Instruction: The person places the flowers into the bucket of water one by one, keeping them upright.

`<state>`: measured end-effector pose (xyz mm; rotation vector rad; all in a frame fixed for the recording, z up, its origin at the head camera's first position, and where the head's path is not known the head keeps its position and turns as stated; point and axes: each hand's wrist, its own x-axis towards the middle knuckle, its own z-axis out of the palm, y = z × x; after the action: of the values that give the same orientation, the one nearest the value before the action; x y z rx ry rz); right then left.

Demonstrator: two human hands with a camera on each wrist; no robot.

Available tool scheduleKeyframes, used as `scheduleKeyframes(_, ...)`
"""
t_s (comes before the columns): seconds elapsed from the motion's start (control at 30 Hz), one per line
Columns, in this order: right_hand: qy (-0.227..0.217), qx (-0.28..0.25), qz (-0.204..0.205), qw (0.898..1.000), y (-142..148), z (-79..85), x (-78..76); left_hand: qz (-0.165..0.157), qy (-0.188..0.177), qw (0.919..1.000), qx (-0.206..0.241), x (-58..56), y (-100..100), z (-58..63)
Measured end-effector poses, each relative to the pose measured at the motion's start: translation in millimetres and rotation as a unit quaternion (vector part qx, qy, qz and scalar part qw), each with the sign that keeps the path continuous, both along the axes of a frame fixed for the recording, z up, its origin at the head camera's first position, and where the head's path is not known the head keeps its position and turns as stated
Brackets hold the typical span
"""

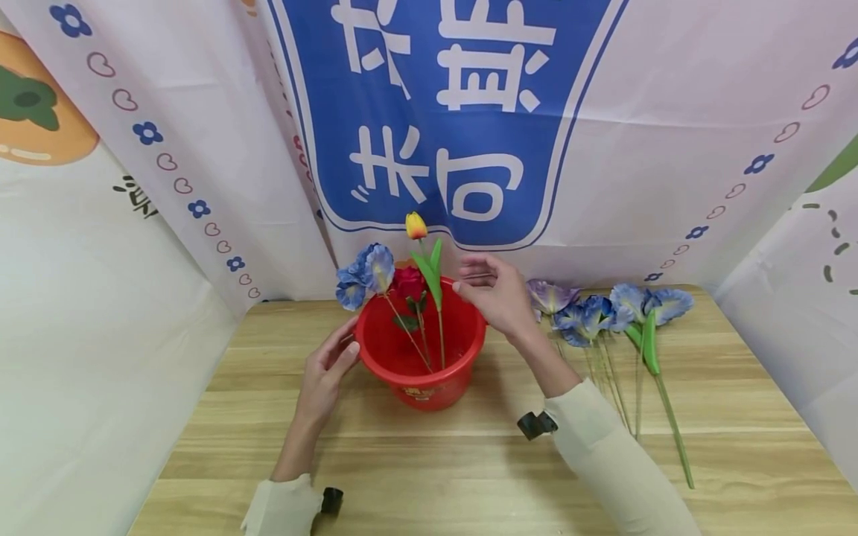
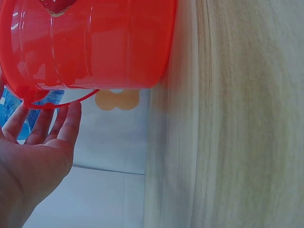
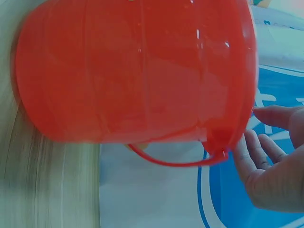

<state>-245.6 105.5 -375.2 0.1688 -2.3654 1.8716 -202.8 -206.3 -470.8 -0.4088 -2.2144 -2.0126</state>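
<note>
A red plastic bucket (image 1: 431, 398) stands upright on the table. Inside it, a blue iris (image 1: 379, 268), a red rose (image 1: 409, 284) and a yellow-orange tulip (image 1: 415, 225) lean with their stems against the near inner wall. My left hand (image 1: 320, 380) rests at the bucket's left rim; in the left wrist view its extended fingers meet the thin red handle (image 2: 86, 96). On the other side, my right hand (image 1: 499, 294) hovers by the back right rim with loosely bent fingers and holds nothing. In the right wrist view its fingertips (image 3: 241, 142) are right beside the rim.
Right of the bucket, several artificial flowers lie on the wooden table (image 1: 415, 465): a purple bloom (image 1: 552, 295), blue irises (image 1: 593, 320) and a green-leaved stem (image 1: 670, 409). A printed cloth (image 1: 603, 186) hangs behind the table, with white cloth at both sides.
</note>
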Motion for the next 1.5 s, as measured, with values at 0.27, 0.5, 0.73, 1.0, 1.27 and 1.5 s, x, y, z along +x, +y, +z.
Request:
scheduleKeyframes(0.27,-0.006,-0.008,-0.014,1.0,33,-6.5,12.2,0.003,0.003,1.0,0.002,1.5,0,-0.4)
scheduleKeyframes(0.5,-0.021,-0.021,-0.043,0.999,71,-18.1,23.7,0.005,0.0,1.0,0.0,2.5,0,-0.9)
scheduleKeyframes(0.73,-0.022,-0.037,-0.068,0.997,113,-29.7,40.4,0.003,-0.002,1.0,-0.004,1.0,0,0.0)
scheduleKeyframes(1.0,-0.028,-0.059,-0.088,0.994,155,-44.5,55.5,0.003,0.0,1.0,-0.003,0.6,0,0.2)
scheduleKeyframes(1.27,-0.047,-0.077,-0.094,0.991,182,-57.3,66.4,0.005,-0.001,1.0,0.0,0.5,0,0.4)
scheduleKeyframes(1.5,-0.064,-0.116,-0.096,0.987,198,-71.4,73.0,0.003,-0.001,1.0,0.002,0.3,0,0.5)
